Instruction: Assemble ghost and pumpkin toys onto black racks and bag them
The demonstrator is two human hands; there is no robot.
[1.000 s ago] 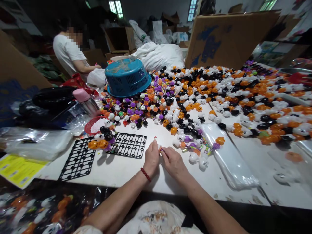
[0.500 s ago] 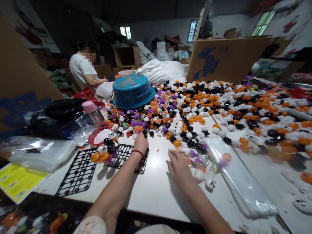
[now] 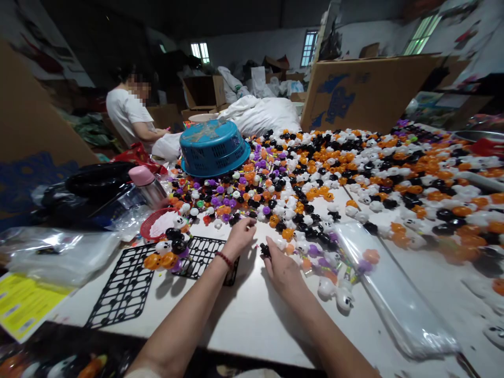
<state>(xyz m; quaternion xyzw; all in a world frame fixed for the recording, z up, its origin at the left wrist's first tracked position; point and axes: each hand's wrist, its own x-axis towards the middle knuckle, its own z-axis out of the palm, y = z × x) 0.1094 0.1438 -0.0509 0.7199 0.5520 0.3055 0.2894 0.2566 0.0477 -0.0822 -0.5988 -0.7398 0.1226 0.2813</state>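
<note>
My right hand (image 3: 282, 266) pinches a small black plastic piece (image 3: 265, 250) between thumb and fingertips, just above the white table. Close by on the left, my left hand (image 3: 239, 239) reaches to the front edge of the pile with loosely curled fingers and a gap at the tips; I see nothing held in it. Under my left wrist lies a black plastic grid (image 3: 202, 252). Orange, black, white and purple figures (image 3: 167, 254) stand at its left side, some with pumpkin or skull faces. White ghost figures (image 3: 334, 291) lie to the right of my right hand.
A large pile of small figures (image 3: 354, 163) covers the far table. Around it are a blue basket (image 3: 212, 152), a pink-capped bottle (image 3: 147, 186), a red basket (image 3: 146, 227), a second grid (image 3: 122, 286) and clear plastic bags (image 3: 397, 289). A person (image 3: 129, 115) sits at back left.
My left hand has moved right from the small pieces by the grid, toward my right hand. A black piece now shows in my right hand's fingertips, where the fingers lay spread before.
</note>
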